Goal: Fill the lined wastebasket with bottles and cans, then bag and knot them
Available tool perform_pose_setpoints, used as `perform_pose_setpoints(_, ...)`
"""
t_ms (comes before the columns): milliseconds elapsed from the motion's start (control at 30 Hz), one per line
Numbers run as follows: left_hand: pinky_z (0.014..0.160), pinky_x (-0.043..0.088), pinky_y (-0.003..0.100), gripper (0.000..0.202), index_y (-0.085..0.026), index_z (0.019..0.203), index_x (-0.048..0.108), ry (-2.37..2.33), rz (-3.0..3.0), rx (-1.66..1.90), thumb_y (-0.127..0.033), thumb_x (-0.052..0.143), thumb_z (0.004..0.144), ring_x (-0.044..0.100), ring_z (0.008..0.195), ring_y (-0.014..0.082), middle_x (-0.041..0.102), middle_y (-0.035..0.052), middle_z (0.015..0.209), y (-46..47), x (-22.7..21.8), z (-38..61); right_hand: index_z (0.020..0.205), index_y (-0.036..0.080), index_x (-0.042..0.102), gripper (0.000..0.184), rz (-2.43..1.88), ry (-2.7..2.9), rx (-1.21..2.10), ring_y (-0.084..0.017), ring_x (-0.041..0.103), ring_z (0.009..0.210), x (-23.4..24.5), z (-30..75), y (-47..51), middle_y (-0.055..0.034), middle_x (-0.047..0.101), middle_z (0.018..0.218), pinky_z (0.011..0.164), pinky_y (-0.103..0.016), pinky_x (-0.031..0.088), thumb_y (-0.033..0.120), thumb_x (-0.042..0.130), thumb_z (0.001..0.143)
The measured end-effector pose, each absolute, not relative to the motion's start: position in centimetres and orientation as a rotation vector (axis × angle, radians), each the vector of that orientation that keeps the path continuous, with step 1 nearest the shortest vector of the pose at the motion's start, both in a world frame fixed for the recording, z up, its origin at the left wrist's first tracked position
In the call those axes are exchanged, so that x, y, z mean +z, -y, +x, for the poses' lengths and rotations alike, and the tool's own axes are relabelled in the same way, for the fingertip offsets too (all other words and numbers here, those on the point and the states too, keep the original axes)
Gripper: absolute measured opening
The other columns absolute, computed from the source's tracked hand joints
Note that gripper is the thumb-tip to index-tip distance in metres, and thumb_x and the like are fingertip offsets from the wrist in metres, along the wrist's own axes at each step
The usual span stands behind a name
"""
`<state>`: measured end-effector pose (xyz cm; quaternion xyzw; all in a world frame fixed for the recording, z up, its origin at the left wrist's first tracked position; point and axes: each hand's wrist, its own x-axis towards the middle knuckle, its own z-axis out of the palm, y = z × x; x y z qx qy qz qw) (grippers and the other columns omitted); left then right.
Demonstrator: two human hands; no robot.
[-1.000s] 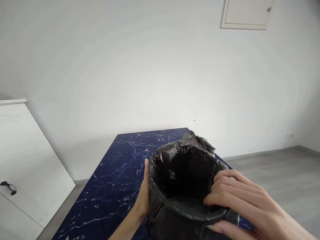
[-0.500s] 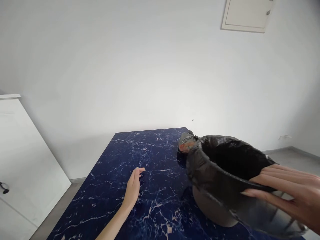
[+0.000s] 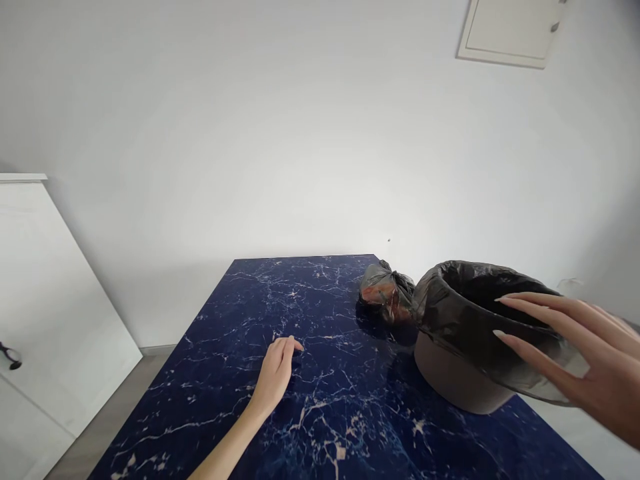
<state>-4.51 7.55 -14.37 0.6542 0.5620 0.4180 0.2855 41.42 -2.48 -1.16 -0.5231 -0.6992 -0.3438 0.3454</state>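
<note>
A grey round bin [image 3: 460,377] stands on the right side of a dark blue marble-patterned table [image 3: 310,407]. Its black plastic liner [image 3: 450,317] is folded over the rim and hangs down outside. My right hand [image 3: 595,353] is at the bin's near right rim, thumb and fingers apart, gripping nothing. My left hand [image 3: 277,367] rests on the tabletop with its fingers loosely curled and nothing visible in them. Behind the bin lies a knotted translucent black bag [image 3: 385,297] with orange-brown contents that I cannot make out.
To the left stands a white cabinet [image 3: 55,307] with a black handle [image 3: 10,355]. The table's far edge meets a pale wall [image 3: 300,147], where a white panel door [image 3: 510,30] is set high at right.
The bin has been set back upright, farther away and to the right, and my right hand has loosened from its rim. My left hand's fingers have curled in; the knotted bag shows more.
</note>
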Motion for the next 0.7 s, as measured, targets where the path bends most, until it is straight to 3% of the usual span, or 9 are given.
perform_pose_setpoints(100,0.114,0.047,0.048,0.052,-0.028,0.099,0.074,-1.499,1.773,1.109,-0.062,0.036,0.106,0.066,0.122,0.0312,0.076,0.0074,0.115,-7.7,-14.5,-4.4,0.143,0.021,0.067,0.04,-1.065,1.95,-0.702,-0.03,0.066,0.134,-2.0,34.5,4.1,-0.0152,0.065,0.15,0.121,-0.046,0.048,0.029,0.066,0.104)
perform_pose_setpoints(200,0.111,0.048,0.048,0.051,-0.027,0.099,0.074,-1.508,1.782,1.089,-0.063,0.037,0.105,0.067,0.12,0.0315,0.077,0.0077,0.114,-7.9,-14.4,-4.4,0.142,0.024,0.068,0.041,-0.867,2.228,-0.566,-0.025,0.067,0.135,-5.5,29.1,4.1,-0.006,0.071,0.144,0.123,-0.039,0.048,0.022,0.067,0.102)
perform_pose_setpoints(300,0.104,0.051,0.046,0.052,-0.027,0.101,0.073,-1.529,1.772,1.061,-0.065,0.038,0.106,0.07,0.113,0.0309,0.077,0.0079,0.113,-7.9,-14.2,-4.5,0.149,0.028,0.063,0.042,-1.037,2.377,-0.134,-0.027,0.064,0.141,-10.4,25.7,2.0,-0.0037,0.066,0.153,0.116,-0.044,0.057,0.036,0.061,0.107)
perform_pose_setpoints(400,0.092,0.054,0.043,0.053,-0.027,0.105,0.073,-1.545,1.771,1.022,-0.066,0.038,0.106,0.072,0.099,0.029,0.077,0.0077,0.109,-7.8,-14.1,-4.5,0.152,0.028,0.061,0.045,-1.273,2.261,0.356,-0.028,0.056,0.149,-14.8,23.3,-1.6,-0.0063,0.056,0.164,0.12,-0.048,0.055,0.045,0.049,0.112)
perform_pose_setpoints(533,0.091,0.054,0.039,0.047,-0.027,0.105,0.073,-1.53,1.802,0.986,-0.062,0.041,0.106,0.071,0.1,0.0278,0.077,0.0068,0.111,-8.1,-14.0,-4.3,0.161,0.021,0.053,0.052,-1.254,2.23,0.482,-0.028,0.038,0.161,-17.6,21.0,-6.7,-0.0095,0.044,0.171,0.135,-0.056,0.031,0.039,0.043,0.113)
perform_pose_setpoints(700,0.09,0.053,0.038,0.046,-0.027,0.1,0.073,-1.497,1.838,0.939,-0.061,0.043,0.107,0.072,0.098,0.0266,0.078,0.0051,0.105,-9.7,-13.7,-4.5,0.155,0.021,0.059,0.053,-1.072,2.278,0.507,-0.024,0.043,0.159,-17.7,18.8,-11.2,-0.0092,0.051,0.167,0.135,-0.056,0.031,0.016,0.039,0.107)
